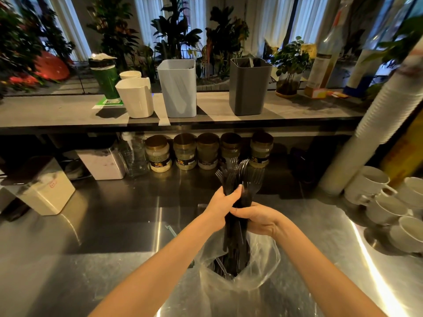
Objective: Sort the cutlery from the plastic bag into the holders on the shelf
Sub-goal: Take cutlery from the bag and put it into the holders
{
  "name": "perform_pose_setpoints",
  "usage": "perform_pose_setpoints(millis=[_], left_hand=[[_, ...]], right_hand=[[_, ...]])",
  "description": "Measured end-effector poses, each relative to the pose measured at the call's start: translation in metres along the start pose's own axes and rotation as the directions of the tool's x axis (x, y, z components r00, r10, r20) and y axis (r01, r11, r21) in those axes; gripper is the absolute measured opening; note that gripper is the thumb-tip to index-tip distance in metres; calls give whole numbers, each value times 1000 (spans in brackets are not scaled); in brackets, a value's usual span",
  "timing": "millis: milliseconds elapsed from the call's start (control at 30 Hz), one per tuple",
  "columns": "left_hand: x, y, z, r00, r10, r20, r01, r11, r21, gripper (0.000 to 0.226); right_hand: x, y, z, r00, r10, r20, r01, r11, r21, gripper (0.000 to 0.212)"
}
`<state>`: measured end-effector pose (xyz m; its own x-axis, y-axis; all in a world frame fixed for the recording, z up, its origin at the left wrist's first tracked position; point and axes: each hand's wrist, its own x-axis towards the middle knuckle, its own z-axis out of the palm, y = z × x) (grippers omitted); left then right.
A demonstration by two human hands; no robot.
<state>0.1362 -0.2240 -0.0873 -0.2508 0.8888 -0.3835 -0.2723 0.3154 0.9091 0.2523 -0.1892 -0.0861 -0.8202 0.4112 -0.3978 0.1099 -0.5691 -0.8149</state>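
A bundle of black plastic forks (pixel 240 179) stands upright over the steel counter, tines up, its handles reaching down into a clear plastic bag (pixel 256 268). My left hand (pixel 223 208) grips the bundle from the left, just below the tines. My right hand (pixel 257 217) grips the same bundle from the right, slightly lower. More cutlery shows dimly inside the bag. On the shelf above stand a light blue holder (pixel 178 88), a dark grey holder (pixel 249 88) with dark items inside, and a white holder (pixel 137 98).
Several jars (pixel 185 152) line up under the shelf behind the forks. White containers (pixel 43 191) sit at the left. White cups (pixel 384 202) and a tall stack of paper cups (pixel 377 115) stand at the right. A green cup (pixel 106 81) and potted plants are on the shelf.
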Motion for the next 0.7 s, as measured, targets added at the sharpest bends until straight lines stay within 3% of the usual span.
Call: perform_pose_setpoints(millis=[67, 133, 233, 300, 367, 433, 533, 567, 700], left_hand=[[-1, -3, 0, 996, -67, 65, 75, 989, -128, 40], [-3, -6, -1, 990, -79, 114, 95, 984, -150, 48], [-3, -11, -1, 983, -7, 183, 28, 993, -116, 32], [-4, -11, 3, 990, -17, 137, 25, 998, -55, 26], [-1, -10, 6, 999, -51, -1, 51, 998, -34, 36], [2, -6, 8, 997, -49, -59, 44, 996, -76, 46], [3, 6, 7, 999, -10, -51, 2, 991, -137, 80], [5, 10, 6, 998, 10, -61, -18, 991, -135, 75], [2, 34, 4, 986, 126, -111, -138, 985, -108, 9]], right_hand=[[-1, -3, -1, 999, 39, -9, -40, 997, -59, 22], [-3, -5, -2, 998, 66, 0, -66, 992, -108, 19], [-5, -8, -2, 996, 70, 48, -60, 980, -192, 22], [-5, -9, -3, 997, 77, 26, -67, 959, -274, 27], [-2, -9, -3, 996, 80, -38, -88, 934, -345, 26], [3, -7, -4, 993, 47, -113, -86, 924, -373, 40], [10, -5, -3, 962, -69, -263, -41, 918, -394, 73], [12, -5, -1, 944, -117, -308, -30, 900, -434, 78], [10, -7, 8, 846, -347, -404, -31, 725, -688, 73]])
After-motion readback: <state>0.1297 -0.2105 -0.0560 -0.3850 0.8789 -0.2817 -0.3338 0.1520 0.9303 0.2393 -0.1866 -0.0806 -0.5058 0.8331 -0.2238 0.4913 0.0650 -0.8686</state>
